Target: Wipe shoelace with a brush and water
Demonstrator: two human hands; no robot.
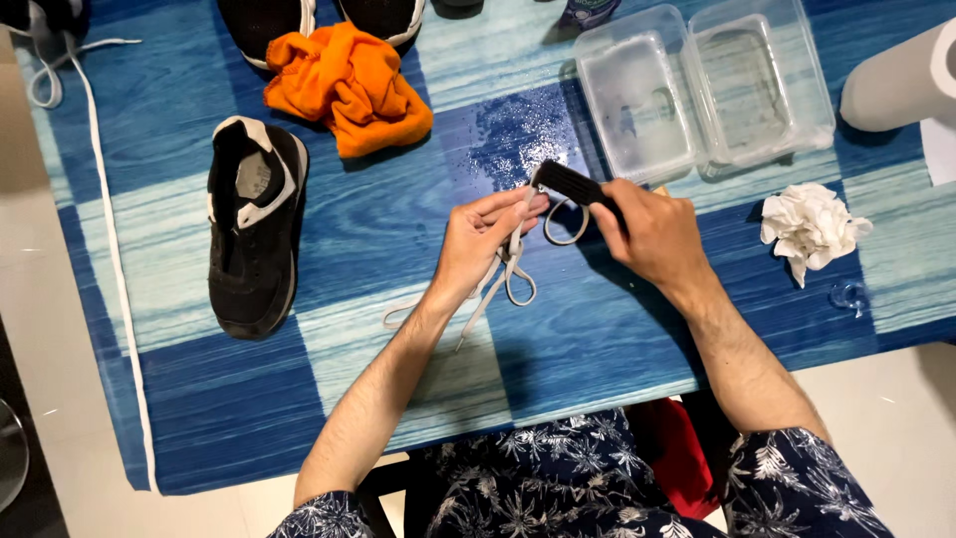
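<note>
The left hand pinches a white shoelace between its fingertips, near the middle of the table. The lace hangs down in loops and its loose end lies on the table, toward the near edge. The right hand is closed around a black brush. The brush head sits right by the left fingertips, on the lace. Just past the brush, the blue tablecloth looks wet.

Behind the hands, toward the far right corner, stand two clear plastic tubs side by side. A crumpled white paper lies near the right edge. A black shoe lies on the left side of the table. An orange cloth lies at the far edge, touching another black shoe. A second white lace runs along the left edge.
</note>
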